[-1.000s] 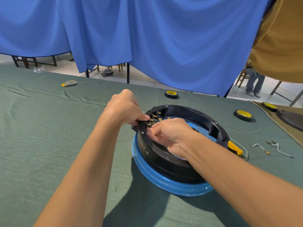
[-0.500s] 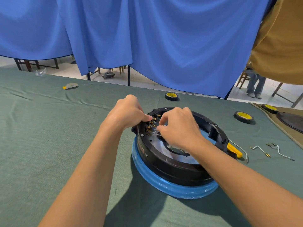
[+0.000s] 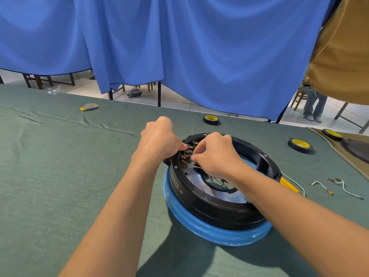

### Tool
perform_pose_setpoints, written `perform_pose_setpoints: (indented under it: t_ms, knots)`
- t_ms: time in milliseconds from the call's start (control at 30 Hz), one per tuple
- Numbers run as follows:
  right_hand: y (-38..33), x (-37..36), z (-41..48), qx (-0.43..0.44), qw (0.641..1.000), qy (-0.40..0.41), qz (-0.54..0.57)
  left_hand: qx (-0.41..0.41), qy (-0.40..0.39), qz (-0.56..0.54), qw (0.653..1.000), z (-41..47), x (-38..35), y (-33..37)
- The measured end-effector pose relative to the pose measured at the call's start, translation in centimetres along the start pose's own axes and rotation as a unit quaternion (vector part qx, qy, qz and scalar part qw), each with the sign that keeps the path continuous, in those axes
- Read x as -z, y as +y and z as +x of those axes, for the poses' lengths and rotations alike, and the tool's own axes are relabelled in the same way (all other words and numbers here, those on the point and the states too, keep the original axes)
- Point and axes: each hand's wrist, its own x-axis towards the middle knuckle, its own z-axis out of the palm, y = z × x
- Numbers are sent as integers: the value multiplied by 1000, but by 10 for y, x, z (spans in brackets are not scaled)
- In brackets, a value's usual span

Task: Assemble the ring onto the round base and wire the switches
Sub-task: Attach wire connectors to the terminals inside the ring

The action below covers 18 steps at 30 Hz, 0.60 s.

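Your left hand (image 3: 159, 140) grips ring (image 3: 219, 210) at far-left rim, bracing it beside switch terminals (image 3: 186, 154). Your right hand (image 3: 215, 156) pinches white wire (image 3: 192, 166) at those terminals.

Risks:
- Tabs crowded: connector may land on wrong tab or bend it.
- Sideways pull may unseat wire.
- Slipping brace may shift ring on round base (image 3: 199, 228), mid-bench.

No true container. Ring's well holds terminals, wire, film-covered plate (image 3: 229, 194). Spare wires (image 3: 317, 183) near bench's right edge.
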Motion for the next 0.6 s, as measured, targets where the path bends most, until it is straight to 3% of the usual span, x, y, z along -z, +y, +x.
perform_pose_setpoints:
  t_ms: [600]
  knots:
    - [-2, -9, 2, 30, 997, 44, -62, 5, 0, -11, 1000, 1, -2, -2]
